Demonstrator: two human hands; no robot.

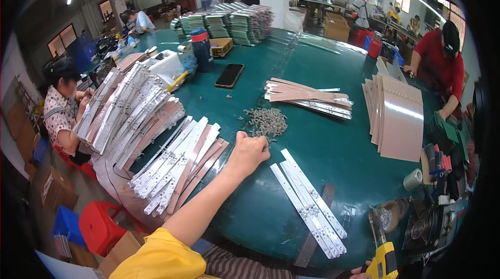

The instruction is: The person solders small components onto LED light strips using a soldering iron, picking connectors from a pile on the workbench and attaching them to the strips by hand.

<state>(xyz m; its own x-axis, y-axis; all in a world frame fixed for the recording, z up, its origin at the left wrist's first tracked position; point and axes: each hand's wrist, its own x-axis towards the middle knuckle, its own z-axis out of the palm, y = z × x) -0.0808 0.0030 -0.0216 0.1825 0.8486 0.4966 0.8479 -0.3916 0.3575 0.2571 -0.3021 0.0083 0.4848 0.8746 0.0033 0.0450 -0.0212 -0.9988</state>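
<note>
My left hand (249,154) reaches over the green table with its fingers drawn together at the near edge of a pile of small grey metal parts (266,121). Whatever those fingers may hold is hidden. At the bottom right, part of my right hand (359,271) shows around a yellow-and-black pistol-shaped tool (384,262), like a soldering gun, with its front end pointing up and away. Between my hands lie a few white strip circuit boards (311,206) with small components, resting across a dark flat bar (307,250).
Many strip boards (174,167) are stacked at left. More strips (310,97), a phone (229,76) and a dark bottle (201,50) lie beyond the pile. Tan board panels (398,117) and a wire coil (419,227) are at right. Co-workers sit left (65,107) and stand right (442,65).
</note>
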